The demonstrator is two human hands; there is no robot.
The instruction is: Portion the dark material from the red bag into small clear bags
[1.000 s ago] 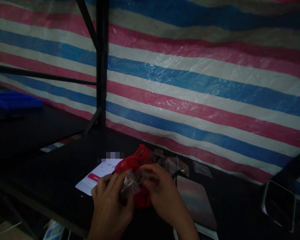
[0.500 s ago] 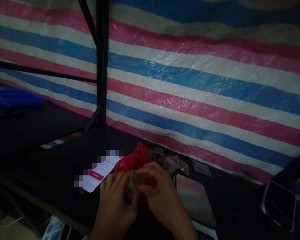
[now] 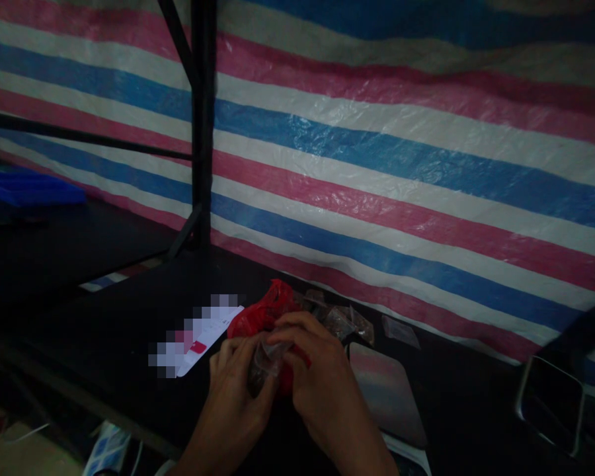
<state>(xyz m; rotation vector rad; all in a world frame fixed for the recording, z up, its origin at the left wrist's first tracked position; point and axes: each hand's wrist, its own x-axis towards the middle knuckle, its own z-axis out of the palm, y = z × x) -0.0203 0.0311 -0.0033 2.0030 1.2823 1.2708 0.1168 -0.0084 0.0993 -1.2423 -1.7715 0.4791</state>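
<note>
A small clear plastic bag point(image 3: 268, 358) with something dark in its lower part is between my hands. My left hand point(image 3: 235, 390) is closed around the bag's side, thumb in front. The curled fingers of my right hand point(image 3: 322, 373) are at the bag's upper edge and appear to pinch it. Directly behind my hands lies a crumpled red plastic bag point(image 3: 262, 314), partly covered by them. Several small clear bags with brownish contents point(image 3: 340, 322) lie beside it, and a flat clear bag point(image 3: 400, 332) rests farther right.
A flat device with a shiny, pale-edged plate point(image 3: 387, 390) lies right of my hands. Left of them is a lit phone point(image 3: 198, 350), partly pixelated. A dark-screened, metal-rimmed object point(image 3: 550, 403) is at far right. A blue tray point(image 3: 34, 188) sits at far left, and a black post point(image 3: 202, 132) rises behind.
The bag's upper part has folded over between my fingers, and my left hand has shifted slightly right. My right hand has moved slightly up at the bag's top.
</note>
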